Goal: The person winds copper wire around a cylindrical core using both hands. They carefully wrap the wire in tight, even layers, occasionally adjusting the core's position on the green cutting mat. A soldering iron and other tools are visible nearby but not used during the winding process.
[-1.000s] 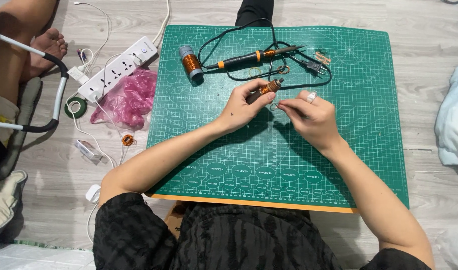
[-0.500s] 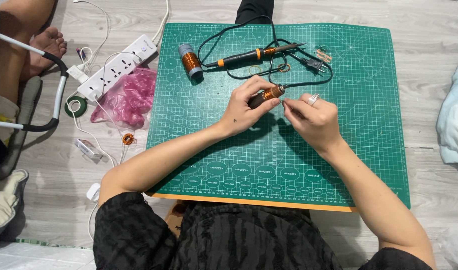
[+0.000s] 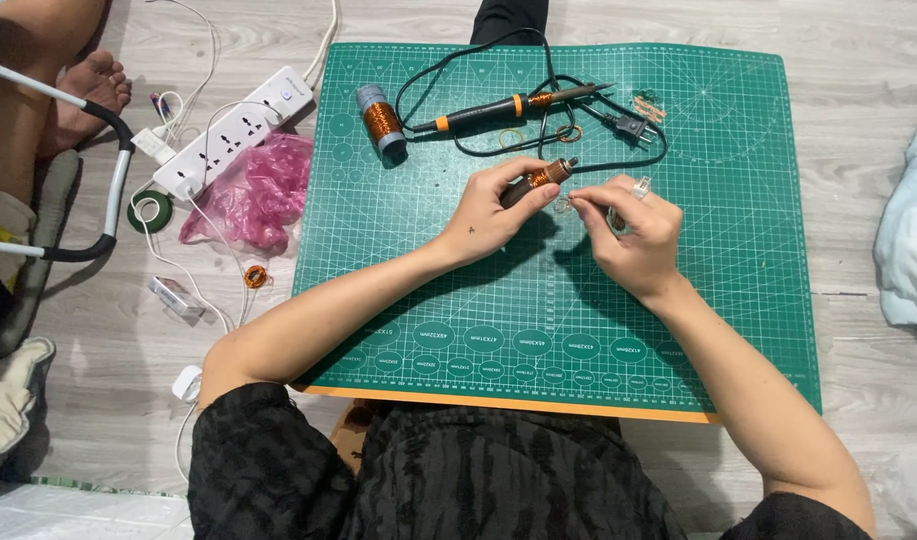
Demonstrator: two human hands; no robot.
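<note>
The person sits over a green cutting mat (image 3: 698, 300) on the grey floor. The left hand (image 3: 493, 205) is closed around a short dark rod wound with copper wire (image 3: 538, 178), holding it tilted just above the mat, its tip pointing up and to the right. The right hand (image 3: 633, 230) has its thumb and forefinger pinched narrow on something fine right beside that tip; it is too thin to make out for sure, though it looks like a strand of the wire.

Against the view a second ago little has changed: both hands remain at the same spot over the middle of the mat, the rod still in the left, and the right fingers have stayed close at its end with only a slight shift.

Farther up the mat lie a soldering iron (image 3: 508, 105) with its black cord, and a spool of copper wire (image 3: 381, 122). Off the mat to the left are a white power strip (image 3: 233, 130) and a pink plastic bag (image 3: 253, 195).
</note>
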